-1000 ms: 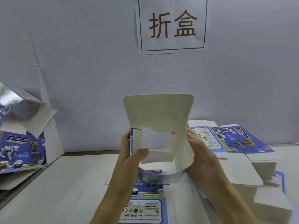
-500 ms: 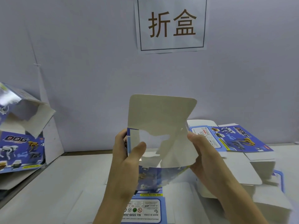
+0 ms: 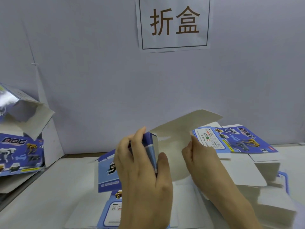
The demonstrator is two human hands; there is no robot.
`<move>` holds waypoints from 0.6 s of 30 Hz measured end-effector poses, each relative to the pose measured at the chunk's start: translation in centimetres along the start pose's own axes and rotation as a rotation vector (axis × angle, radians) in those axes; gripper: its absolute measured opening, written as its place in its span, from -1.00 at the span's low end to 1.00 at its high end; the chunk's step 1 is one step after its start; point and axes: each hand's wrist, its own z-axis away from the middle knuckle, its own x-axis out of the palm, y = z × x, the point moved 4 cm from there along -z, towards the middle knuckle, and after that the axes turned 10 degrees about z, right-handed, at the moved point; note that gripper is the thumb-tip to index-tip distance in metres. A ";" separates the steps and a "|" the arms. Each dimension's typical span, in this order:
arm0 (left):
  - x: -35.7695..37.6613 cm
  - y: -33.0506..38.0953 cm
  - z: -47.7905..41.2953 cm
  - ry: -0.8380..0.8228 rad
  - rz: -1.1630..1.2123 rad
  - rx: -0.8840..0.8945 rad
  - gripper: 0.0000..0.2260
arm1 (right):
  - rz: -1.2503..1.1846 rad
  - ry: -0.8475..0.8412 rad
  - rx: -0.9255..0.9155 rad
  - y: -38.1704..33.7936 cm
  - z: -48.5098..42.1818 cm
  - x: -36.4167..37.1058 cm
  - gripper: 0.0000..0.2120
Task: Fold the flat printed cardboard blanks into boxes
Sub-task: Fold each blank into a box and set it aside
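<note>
A half-formed blue printed box [image 3: 173, 146] is in the air at the middle of the view, its white inside facing me and its top flap tilted up to the right. My left hand [image 3: 140, 162] grips the box's left blue edge, thumb on the inside. My right hand [image 3: 196, 156] pinches the right side panel. Below the hands a flat blank [image 3: 112, 207] lies on the table, partly hidden by my forearms. A stack of flat blanks [image 3: 239, 141] sits at the right.
Folded blue boxes [image 3: 19, 152] with a dog print are piled at the left edge. A paper sign [image 3: 173, 23] hangs on the grey wall behind. White undersides of more blanks [image 3: 270, 192] spread over the table's right front.
The box has dropped lower and turned, so its top flap now leans to the right instead of standing upright. Both hands came down with it and kept their hold.
</note>
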 end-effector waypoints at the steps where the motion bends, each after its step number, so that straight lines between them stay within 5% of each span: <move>1: 0.3 0.2 0.3 -0.011 -0.048 0.018 -0.56 | 0.116 -0.016 0.004 0.0 0.1 0.3 -0.67; 3: 0.6 0.3 0.4 -0.018 -0.112 0.036 -0.47 | 0.160 -0.074 0.021 -0.2 0.2 0.4 -0.59; 8: -2.3 -1.9 -2.6 -0.008 0.199 -0.105 -0.56 | -1.033 -0.351 0.091 -0.1 0.0 0.4 -0.75; 10: -2.4 -2.6 -3.2 -0.094 0.368 -0.189 -0.63 | -1.214 -0.458 0.075 -0.3 0.0 0.7 -0.74; 13: -1.5 -2.6 -2.7 -0.161 0.389 -0.208 -0.63 | -1.338 -0.541 0.101 -0.5 0.1 1.3 -0.74; 15: -0.8 -2.3 -1.8 -0.158 0.334 -0.167 -0.59 | -1.275 -0.445 0.202 0.3 0.1 1.7 -0.85; 18: 0.2 -1.1 -0.7 -0.137 0.176 -0.013 -0.53 | -0.984 -0.231 0.320 1.5 0.1 2.2 -0.69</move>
